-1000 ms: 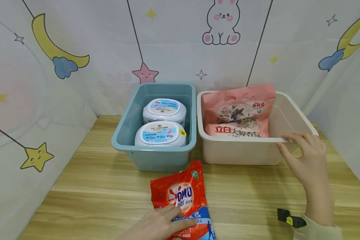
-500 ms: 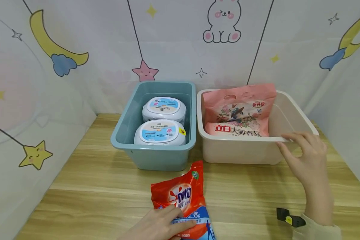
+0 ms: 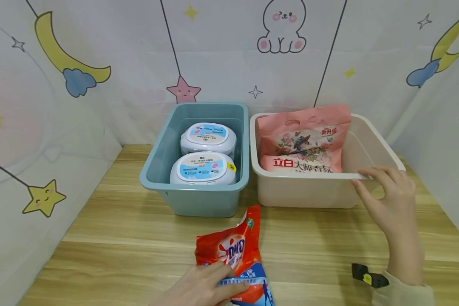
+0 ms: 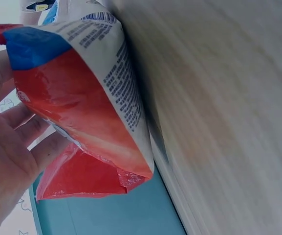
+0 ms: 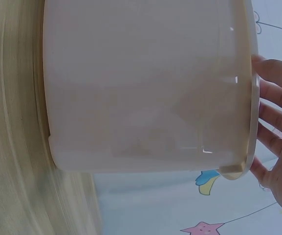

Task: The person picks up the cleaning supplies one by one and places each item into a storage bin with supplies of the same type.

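Observation:
In the head view my left hand [image 3: 204, 284] grips a red and blue bag of OMO laundry powder [image 3: 248, 272] at the front of the table. The left wrist view shows fingers [image 4: 48, 149] spread along the bag's red face [image 4: 77, 107], with its printed white back towards the table. My right hand [image 3: 395, 197] holds the near right rim of a cream plastic bin [image 3: 306, 191], fingers over the edge and thumb at the outside. Inside that bin a pink laundry powder bag [image 3: 306, 140] leans on the left side.
Left of the cream bin stands a blue-green bin [image 3: 200, 202] holding two white lidded tubs [image 3: 204, 168] one behind the other. A black strap with a yellow mark [image 3: 369, 276] is by my right wrist. A printed cloth backdrop [image 3: 222, 46] closes off the back and sides.
The red bag's top has tipped slightly, its upper left corner shifting right and a bit of its white back showing. My right hand stays on the rim. The head view shifts slightly.

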`<action>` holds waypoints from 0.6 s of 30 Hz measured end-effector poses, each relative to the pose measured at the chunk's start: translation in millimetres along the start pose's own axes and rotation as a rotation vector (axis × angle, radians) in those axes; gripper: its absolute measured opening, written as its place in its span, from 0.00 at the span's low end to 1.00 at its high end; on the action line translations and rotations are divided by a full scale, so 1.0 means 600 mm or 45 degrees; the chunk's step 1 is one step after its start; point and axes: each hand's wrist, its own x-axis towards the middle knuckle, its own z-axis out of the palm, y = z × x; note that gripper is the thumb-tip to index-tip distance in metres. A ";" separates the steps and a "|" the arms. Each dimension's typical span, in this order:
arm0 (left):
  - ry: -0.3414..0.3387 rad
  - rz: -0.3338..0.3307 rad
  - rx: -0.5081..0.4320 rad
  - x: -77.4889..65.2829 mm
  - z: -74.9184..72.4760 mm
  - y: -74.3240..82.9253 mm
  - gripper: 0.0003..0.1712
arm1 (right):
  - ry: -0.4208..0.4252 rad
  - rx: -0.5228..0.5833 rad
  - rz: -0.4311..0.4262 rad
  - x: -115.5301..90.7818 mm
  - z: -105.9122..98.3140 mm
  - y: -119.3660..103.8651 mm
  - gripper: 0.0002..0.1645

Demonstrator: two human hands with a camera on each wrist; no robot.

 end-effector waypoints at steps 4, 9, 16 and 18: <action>0.050 0.048 0.047 -0.003 0.002 -0.003 0.34 | -0.001 0.001 -0.003 0.000 -0.001 -0.001 0.14; 0.069 0.065 0.059 -0.005 0.004 -0.004 0.35 | -0.014 -0.010 0.001 0.000 -0.002 -0.002 0.15; 0.133 0.095 0.098 -0.005 0.006 -0.004 0.35 | -0.031 -0.004 0.001 0.000 -0.003 -0.003 0.15; 0.148 0.105 0.113 -0.005 0.007 -0.004 0.35 | -0.027 0.000 0.000 0.000 -0.002 -0.002 0.14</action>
